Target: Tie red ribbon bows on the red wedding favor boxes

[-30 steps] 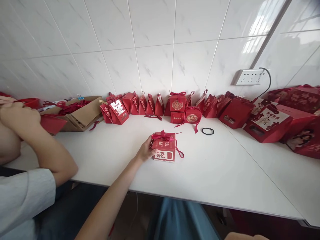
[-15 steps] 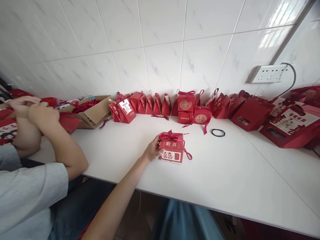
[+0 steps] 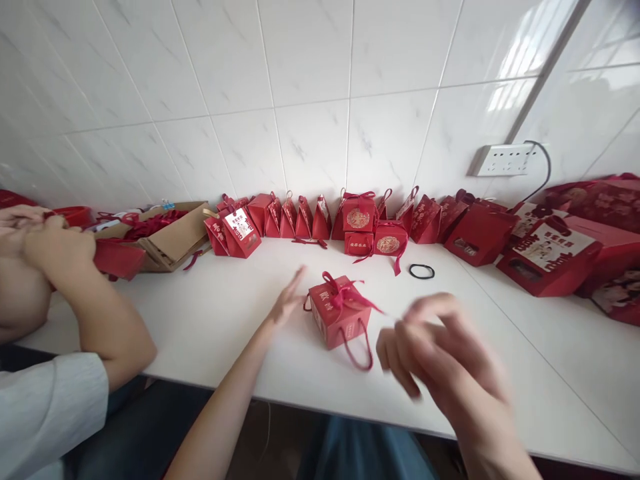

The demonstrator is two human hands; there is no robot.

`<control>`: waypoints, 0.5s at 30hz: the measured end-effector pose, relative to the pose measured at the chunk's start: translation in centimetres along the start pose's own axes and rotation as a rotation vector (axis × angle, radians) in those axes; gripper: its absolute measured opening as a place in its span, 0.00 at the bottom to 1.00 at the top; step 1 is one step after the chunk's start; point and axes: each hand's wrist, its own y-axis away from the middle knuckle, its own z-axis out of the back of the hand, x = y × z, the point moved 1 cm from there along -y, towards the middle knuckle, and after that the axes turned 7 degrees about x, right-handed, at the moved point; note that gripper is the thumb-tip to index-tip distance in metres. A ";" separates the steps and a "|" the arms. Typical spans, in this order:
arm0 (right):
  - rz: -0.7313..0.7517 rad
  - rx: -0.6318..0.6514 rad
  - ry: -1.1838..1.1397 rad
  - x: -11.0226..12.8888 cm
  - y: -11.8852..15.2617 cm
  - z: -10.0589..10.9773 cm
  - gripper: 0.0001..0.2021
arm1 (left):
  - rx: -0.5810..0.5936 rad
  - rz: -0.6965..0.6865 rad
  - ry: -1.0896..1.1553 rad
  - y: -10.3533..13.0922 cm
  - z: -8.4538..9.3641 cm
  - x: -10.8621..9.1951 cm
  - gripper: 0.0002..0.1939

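Note:
A red gift box (image 3: 327,319) with a ribbon bow on its lid stands on the white table, turned at an angle. Red cord handles hang at its sides. To its left, my left hand (image 3: 286,301) is open, fingers stretched out and apart from the box. My right hand (image 3: 435,347), smeared by motion, is at the front right with its fingers curled in a pinch. One tail of the ribbon (image 3: 373,306) runs out taut toward those fingertips, though the end of it is blurred.
Small red boxes (image 3: 303,219) and bags line the wall. A black hair tie (image 3: 421,271) lies right of centre. At left are an open cardboard box (image 3: 175,241) and another person's arms (image 3: 95,300). Larger red bags (image 3: 547,257) stand at right, below a power strip (image 3: 505,161).
My left hand has let go of the gift box and moved left. The box has turned, showing its corded side. My right hand has come into view at the ribbon tail.

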 end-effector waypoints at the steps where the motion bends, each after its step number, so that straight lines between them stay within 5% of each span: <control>1: 0.050 -0.111 0.082 -1.4 0.5 1.6 0.05 | -0.108 0.015 -0.006 -0.1 0.5 -0.2 0.34; 4: -0.131 -0.314 0.464 -5.9 0.0 4.5 0.07 | -0.345 0.081 -0.018 0.7 0.8 -1.4 0.30; 6: -0.234 -0.310 0.575 -8.3 -0.7 5.1 0.10 | -0.354 0.128 -0.020 2.3 -0.3 -2.3 0.27; 11: -0.260 -0.062 0.557 -10.9 0.0 4.9 0.24 | -0.121 0.193 -0.020 5.3 -4.8 -4.1 0.32; 15: -0.298 -0.034 0.666 -9.7 1.4 5.2 0.25 | 0.119 0.159 -0.042 3.2 -5.6 -4.0 0.29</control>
